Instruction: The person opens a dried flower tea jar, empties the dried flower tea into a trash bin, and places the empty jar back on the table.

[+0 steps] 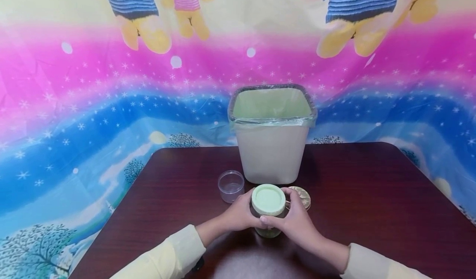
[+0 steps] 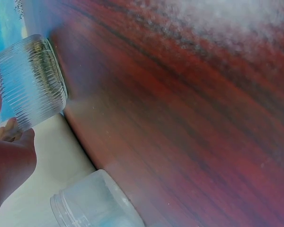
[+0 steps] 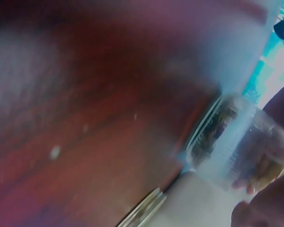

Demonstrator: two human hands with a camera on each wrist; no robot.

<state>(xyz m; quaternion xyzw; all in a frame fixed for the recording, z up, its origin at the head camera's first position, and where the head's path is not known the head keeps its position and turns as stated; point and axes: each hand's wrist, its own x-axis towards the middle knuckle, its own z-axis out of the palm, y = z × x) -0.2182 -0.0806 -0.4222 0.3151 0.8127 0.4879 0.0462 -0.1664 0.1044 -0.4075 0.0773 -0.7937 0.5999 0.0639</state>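
Note:
A ribbed clear jar (image 2: 23,87) with a pale green lid (image 1: 268,199) stands upright at the middle of the table. Dark, greenish-brown contents show low inside it in both wrist views. My left hand (image 1: 241,213) grips the jar from the left, just under the lid. From the other side my right hand (image 1: 299,223) holds it too, and the thumbs meet at the front. Behind my left hand is a clear, lidless plastic tub (image 1: 231,187). A round, flat, gold-patterned disc (image 1: 303,197) lies beyond my right hand, partly hidden by it.
A pale bin (image 1: 270,153) with a dark rim and a clear liner stands on the table behind the jar. The dark reddish wooden table (image 1: 178,188) ends near a printed cloth backdrop (image 1: 111,109) with bears and snowflakes.

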